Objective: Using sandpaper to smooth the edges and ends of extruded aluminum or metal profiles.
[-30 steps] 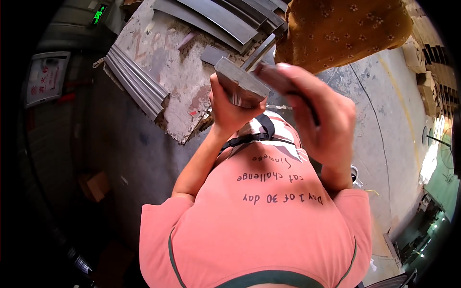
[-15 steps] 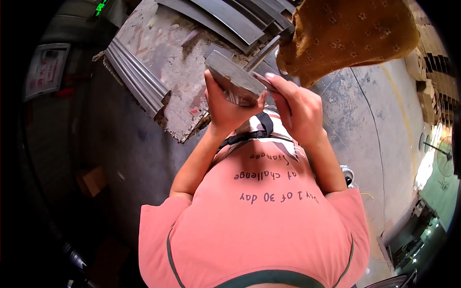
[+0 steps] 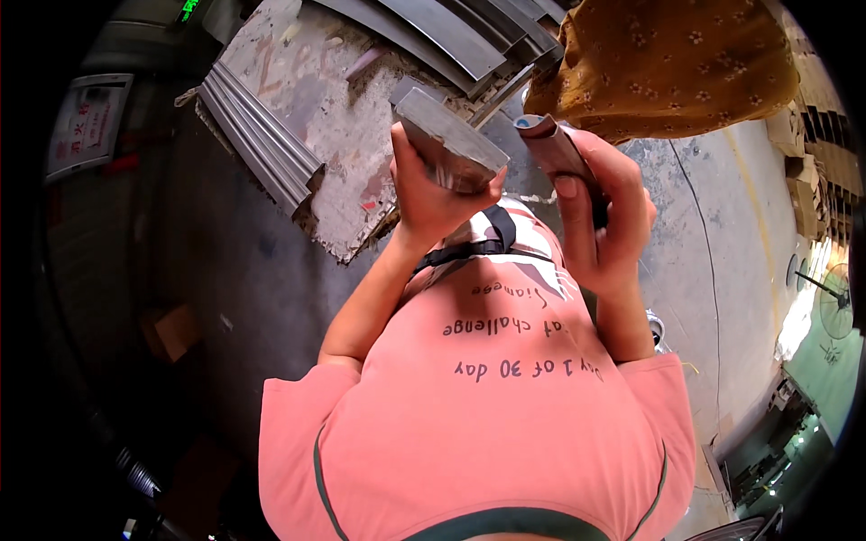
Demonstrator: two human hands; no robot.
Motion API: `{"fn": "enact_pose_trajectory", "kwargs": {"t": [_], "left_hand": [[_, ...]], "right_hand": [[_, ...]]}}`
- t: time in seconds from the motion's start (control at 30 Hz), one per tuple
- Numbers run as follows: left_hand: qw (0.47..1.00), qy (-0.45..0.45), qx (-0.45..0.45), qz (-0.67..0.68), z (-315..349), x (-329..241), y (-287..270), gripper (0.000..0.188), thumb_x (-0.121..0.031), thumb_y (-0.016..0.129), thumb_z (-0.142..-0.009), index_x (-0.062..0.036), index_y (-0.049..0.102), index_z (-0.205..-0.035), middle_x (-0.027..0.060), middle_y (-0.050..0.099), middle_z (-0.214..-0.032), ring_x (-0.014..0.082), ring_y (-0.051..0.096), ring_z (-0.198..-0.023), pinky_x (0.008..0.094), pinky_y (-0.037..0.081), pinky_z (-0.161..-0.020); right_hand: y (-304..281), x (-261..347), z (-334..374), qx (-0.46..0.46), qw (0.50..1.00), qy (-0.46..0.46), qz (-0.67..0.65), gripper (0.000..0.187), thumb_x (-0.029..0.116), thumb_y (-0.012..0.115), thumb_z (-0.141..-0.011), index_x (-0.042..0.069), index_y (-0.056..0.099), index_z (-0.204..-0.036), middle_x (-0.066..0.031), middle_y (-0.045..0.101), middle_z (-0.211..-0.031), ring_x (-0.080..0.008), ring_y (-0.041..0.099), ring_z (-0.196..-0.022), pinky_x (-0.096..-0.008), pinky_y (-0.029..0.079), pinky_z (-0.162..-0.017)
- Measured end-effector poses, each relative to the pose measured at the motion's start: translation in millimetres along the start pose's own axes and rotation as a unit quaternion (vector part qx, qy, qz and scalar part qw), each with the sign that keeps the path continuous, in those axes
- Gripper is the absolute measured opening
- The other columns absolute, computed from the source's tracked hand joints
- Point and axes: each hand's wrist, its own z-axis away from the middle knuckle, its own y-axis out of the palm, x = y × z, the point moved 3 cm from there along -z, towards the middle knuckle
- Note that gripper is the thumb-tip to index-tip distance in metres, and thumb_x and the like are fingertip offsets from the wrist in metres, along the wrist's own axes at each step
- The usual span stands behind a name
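Between metal bar [image 3: 454,135] and rolled strip [image 3: 552,150] edges — open gap

One grey block [image 3: 451,135], one small roll [image 3: 548,146], one flowered cloth [image 3: 677,72] and one fan [image 3: 837,302] are visible.

The right hand [image 3: 622,203] drew the rolled brown sheet [image 3: 552,151] rightward from the grey metal block [image 3: 448,135], exposing the roll's curled end.

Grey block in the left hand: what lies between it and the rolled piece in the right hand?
The head view shows only a bare gap between the grey block and the rolled piece.
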Motion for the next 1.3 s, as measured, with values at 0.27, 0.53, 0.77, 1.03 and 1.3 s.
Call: {"fn": "enact_pose_trajectory", "kwargs": {"t": [0.27, 0.53, 0.77, 1.03, 1.3], "left_hand": [[0.998, -0.054, 0.007, 0.043, 5.9, 5.4, 1.4, 0.094, -0.021, 0.093, -0.063, -0.0029, 0.033, -0.134, 0.0077, 0.047, -0.111, 0.0176, 0.050, -0.100, 0.0349, 0.044, -0.093], [1.000, -0.015, 0.004, 0.007, 12.6, 11.4, 0.6, 0.085, -0.030, 0.095, -0.059, -0.0022, 0.036, -0.115, 0.0148, 0.062, -0.096, 0.0251, 0.066, -0.084, 0.0391, 0.054, -0.073], [0.990, -0.011, 0.130, 0.052, 5.1, 11.9, -1.5, 0.080, -0.025, 0.090, -0.056, -0.0068, 0.040, -0.116, 0.0125, 0.059, -0.098, 0.0239, 0.064, -0.084, 0.0378, 0.053, -0.075], [0.948, -0.065, 0.277, 0.144, 6.6, 23.0, -7.2, 0.112, -0.015, 0.087, -0.062, -0.0046, 0.024, -0.153, 0.0068, 0.057, -0.119, 0.0165, 0.058, -0.105, 0.0345, 0.051, -0.091], [0.896, -0.103, 0.347, 0.256, 12.6, 40.2, -14.9, 0.099, -0.015, 0.087, -0.065, -0.0046, 0.036, -0.149, 0.0070, 0.053, -0.124, 0.0202, 0.050, -0.121, 0.0355, 0.040, -0.107]], "right_hand": [[-4.0, -7.0, 5.0, 0.023, 0.999, 0.043, 0.025, 0.028, -0.005, 0.062, -0.093, 0.000, 0.065, -0.120, -0.0148, 0.074, -0.101, -0.0222, 0.073, -0.071, -0.0287, 0.056, -0.061], [-2.2, -4.3, -3.4, 0.093, 0.992, 0.074, 0.050, 0.027, 0.000, 0.066, -0.091, 0.003, 0.067, -0.117, -0.0150, 0.073, -0.095, -0.0288, 0.072, -0.073, -0.0330, 0.057, -0.064], [-2.2, 9.9, -23.0, 0.187, 0.982, -0.017, -0.001, 0.026, -0.005, 0.061, -0.092, -0.003, 0.066, -0.117, -0.0156, 0.074, -0.108, -0.0250, 0.074, -0.091, -0.0319, 0.057, -0.078], [7.4, 7.6, -11.4, 0.142, 0.986, -0.074, -0.039, 0.025, -0.003, 0.060, -0.094, -0.004, 0.063, -0.118, -0.0215, 0.073, -0.107, -0.0307, 0.074, -0.087, -0.0353, 0.058, -0.076], [23.3, 1.0, -5.3, 0.053, 0.987, -0.058, -0.144, 0.030, -0.007, 0.057, -0.092, -0.003, 0.062, -0.121, -0.0180, 0.074, -0.100, -0.0204, 0.072, -0.078, -0.0309, 0.057, -0.071]]}}
